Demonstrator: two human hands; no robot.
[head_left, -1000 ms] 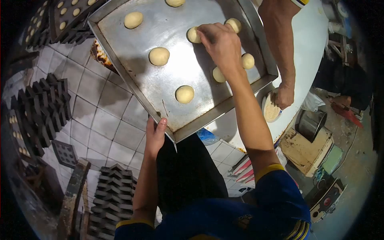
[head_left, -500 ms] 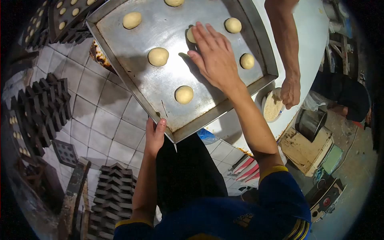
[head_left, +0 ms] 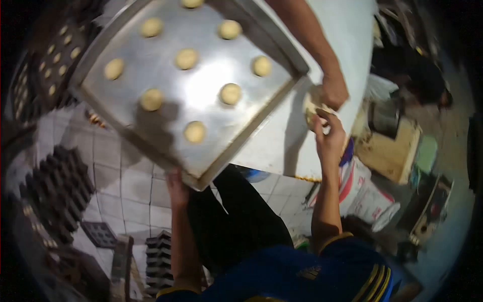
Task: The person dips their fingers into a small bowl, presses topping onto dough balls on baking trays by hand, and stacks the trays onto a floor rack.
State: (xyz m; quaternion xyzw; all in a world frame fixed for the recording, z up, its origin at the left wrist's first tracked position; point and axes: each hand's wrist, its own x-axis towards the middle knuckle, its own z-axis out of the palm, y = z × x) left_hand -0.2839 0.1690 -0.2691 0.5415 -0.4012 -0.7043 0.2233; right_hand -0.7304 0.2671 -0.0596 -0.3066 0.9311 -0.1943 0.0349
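In the head view, at the lower-left rim near the closest corner of the tray [head_left: 166,75]: gripping with left hand [head_left: 176,187], closed on the edge, blurred, with fingers partly hidden. Tilted in view, cut off by the top border. Counting nine dough balls [head_left: 186,59] on it: pale, round, spaced apart, none touching another. Blurred a bit too.

Over at the bowl [head_left: 307,111], on the white table [head_left: 347,30], right of the tray: reaching in with right hand [head_left: 331,132], well apart from the tray. Bent at the fingers, with a visible gap between thumb and fingers, tips at the pale contents. Can't tell whether pinching anything or just touching.

Just beside it, above the same bowl: working close with co-worker's hand [head_left: 334,91], curled, fingertips hidden. Can't tell what's in it.

On the chest of the blue shirt [head_left: 251,274]: showing an adidas logo [head_left: 309,273], lettering soft but just about legible. Striped yellow at the sleeve. On the sack [head_left: 370,201], white with red print: too blurred to read.

At left, on and near the tiled floor [head_left: 108,183]: stacked dark moulds [head_left: 58,186], plus a cupped pan [head_left: 99,234]. At upper left: holding more small pale pieces in a dark pan [head_left: 60,55]. At right, beyond the table: showing a metal pot [head_left: 385,118].
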